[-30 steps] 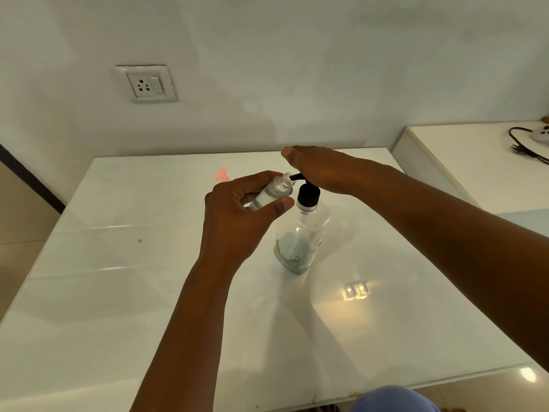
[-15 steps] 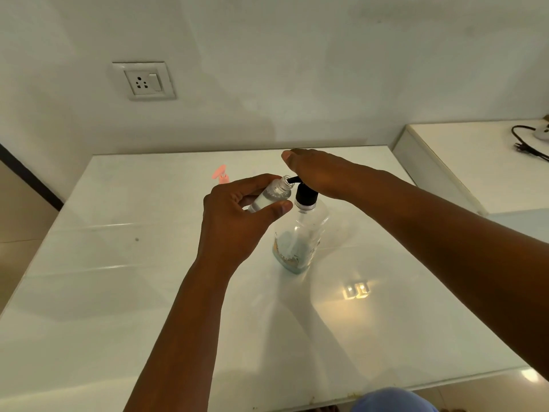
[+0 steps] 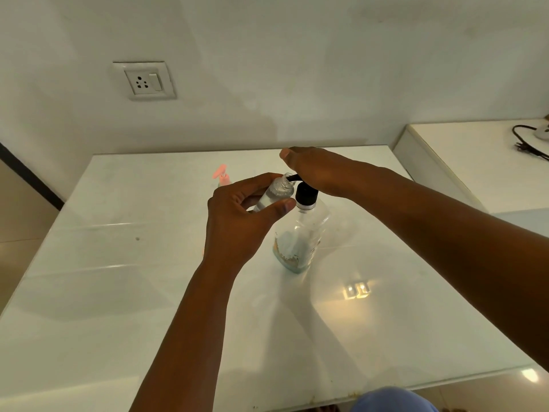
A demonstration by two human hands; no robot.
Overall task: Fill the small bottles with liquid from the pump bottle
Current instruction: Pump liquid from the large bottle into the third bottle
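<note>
A clear pump bottle (image 3: 300,236) with a black pump collar stands upright on the white table (image 3: 118,292), a little liquid at its bottom. My right hand (image 3: 315,171) lies palm down over the pump head, hiding most of it. The black spout pokes out to the left into the open mouth of a small clear bottle (image 3: 276,193). My left hand (image 3: 240,221) holds that small bottle tilted, thumb and fingers wrapped round it. Another small bottle with a pink pump top (image 3: 222,176) stands behind my left hand, partly hidden.
The table meets a white wall with a socket and switch plate (image 3: 144,81). To the right stands a second white counter (image 3: 475,162) with a black cable (image 3: 527,145). A bright light reflection (image 3: 358,290) lies on the table right of the pump bottle.
My right hand has sunk a little onto the pump head. The small bottle stays at the spout in my left hand.
</note>
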